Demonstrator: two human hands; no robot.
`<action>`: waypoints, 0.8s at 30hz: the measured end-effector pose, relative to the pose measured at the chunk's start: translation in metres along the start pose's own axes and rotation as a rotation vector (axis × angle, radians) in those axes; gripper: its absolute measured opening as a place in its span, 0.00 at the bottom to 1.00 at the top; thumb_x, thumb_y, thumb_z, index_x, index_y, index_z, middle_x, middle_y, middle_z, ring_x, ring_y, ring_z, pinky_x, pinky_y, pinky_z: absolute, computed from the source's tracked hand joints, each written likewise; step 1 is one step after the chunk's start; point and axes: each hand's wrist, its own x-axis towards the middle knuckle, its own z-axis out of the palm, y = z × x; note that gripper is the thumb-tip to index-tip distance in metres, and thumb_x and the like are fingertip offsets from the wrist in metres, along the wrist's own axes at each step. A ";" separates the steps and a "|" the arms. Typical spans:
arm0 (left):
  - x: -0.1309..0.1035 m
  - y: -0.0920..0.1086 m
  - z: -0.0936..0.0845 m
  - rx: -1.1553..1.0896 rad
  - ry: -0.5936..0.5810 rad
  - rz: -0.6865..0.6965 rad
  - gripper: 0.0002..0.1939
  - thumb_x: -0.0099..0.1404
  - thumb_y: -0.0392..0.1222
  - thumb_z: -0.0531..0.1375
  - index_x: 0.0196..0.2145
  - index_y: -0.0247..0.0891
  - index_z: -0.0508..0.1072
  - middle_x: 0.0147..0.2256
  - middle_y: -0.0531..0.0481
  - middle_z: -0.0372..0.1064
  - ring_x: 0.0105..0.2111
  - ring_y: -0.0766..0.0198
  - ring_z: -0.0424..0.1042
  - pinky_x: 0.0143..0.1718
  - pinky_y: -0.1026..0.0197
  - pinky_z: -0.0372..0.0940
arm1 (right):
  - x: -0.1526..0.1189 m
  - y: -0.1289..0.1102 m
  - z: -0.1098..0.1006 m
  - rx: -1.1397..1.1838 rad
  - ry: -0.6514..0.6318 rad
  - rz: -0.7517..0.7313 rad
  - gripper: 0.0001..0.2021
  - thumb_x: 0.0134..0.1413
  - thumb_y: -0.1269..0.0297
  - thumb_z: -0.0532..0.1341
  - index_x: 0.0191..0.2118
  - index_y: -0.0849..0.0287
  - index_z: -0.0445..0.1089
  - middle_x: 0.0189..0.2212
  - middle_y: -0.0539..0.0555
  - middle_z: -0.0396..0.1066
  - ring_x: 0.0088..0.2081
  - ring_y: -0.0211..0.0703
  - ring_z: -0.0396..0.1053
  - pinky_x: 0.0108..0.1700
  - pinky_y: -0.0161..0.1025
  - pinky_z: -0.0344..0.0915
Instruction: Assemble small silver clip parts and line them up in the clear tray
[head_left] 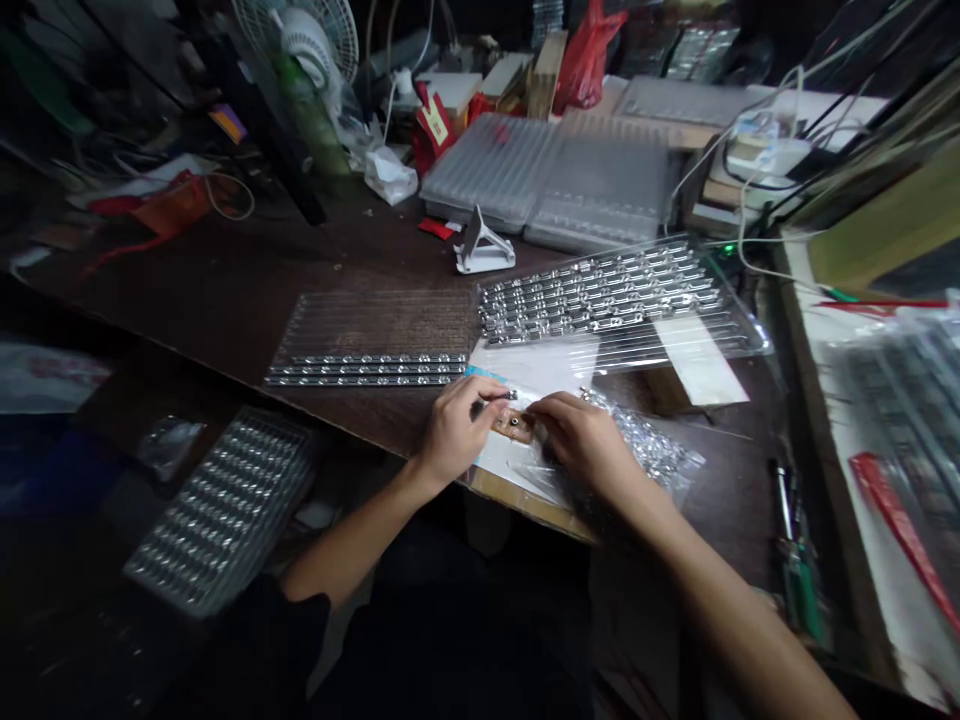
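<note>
My left hand (pixel 459 425) has its thumb and fingers pinched round a small dark metal part (pixel 511 395). Just below its fingertips lies a small brown block (pixel 514 424) with a dark round spot on it. My right hand (pixel 581 435) touches the block's right side with closed fingertips; whatever they pinch is hidden. Beside the right wrist, a clear bag of small shiny metal parts (pixel 652 440) lies spread open. Behind the hands, one clear ribbed tray (pixel 375 318) has a few rows of metal parts, and another tray (pixel 600 290) is largely filled with them.
Stacked clear trays (pixel 547 170) and a white stand (pixel 484 250) are at the back. A green-handled tool (pixel 801 590) lies at the right. Filled trays (pixel 225 510) sit lower left, below the table edge. A fan (pixel 307 40) stands at the back left.
</note>
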 end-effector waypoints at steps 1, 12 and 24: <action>0.005 -0.005 -0.008 0.022 0.032 -0.005 0.02 0.67 0.35 0.60 0.38 0.36 0.73 0.39 0.47 0.75 0.42 0.62 0.74 0.47 0.59 0.66 | 0.001 -0.002 0.003 0.025 -0.031 -0.028 0.12 0.65 0.73 0.54 0.44 0.62 0.75 0.40 0.57 0.74 0.39 0.43 0.73 0.42 0.36 0.66; 0.067 -0.064 -0.060 0.412 -0.189 -0.110 0.05 0.65 0.38 0.60 0.37 0.38 0.76 0.38 0.50 0.77 0.40 0.58 0.74 0.48 0.56 0.64 | 0.001 -0.026 0.014 -0.457 -0.141 -0.206 0.09 0.65 0.72 0.57 0.46 0.63 0.74 0.40 0.59 0.72 0.42 0.48 0.69 0.45 0.42 0.65; 0.076 -0.049 -0.055 0.675 -0.246 -0.065 0.07 0.66 0.40 0.58 0.37 0.40 0.76 0.43 0.47 0.73 0.44 0.52 0.68 0.49 0.50 0.62 | -0.008 -0.010 -0.036 -0.384 -0.168 0.098 0.10 0.60 0.63 0.63 0.44 0.60 0.77 0.40 0.57 0.75 0.42 0.50 0.72 0.43 0.40 0.63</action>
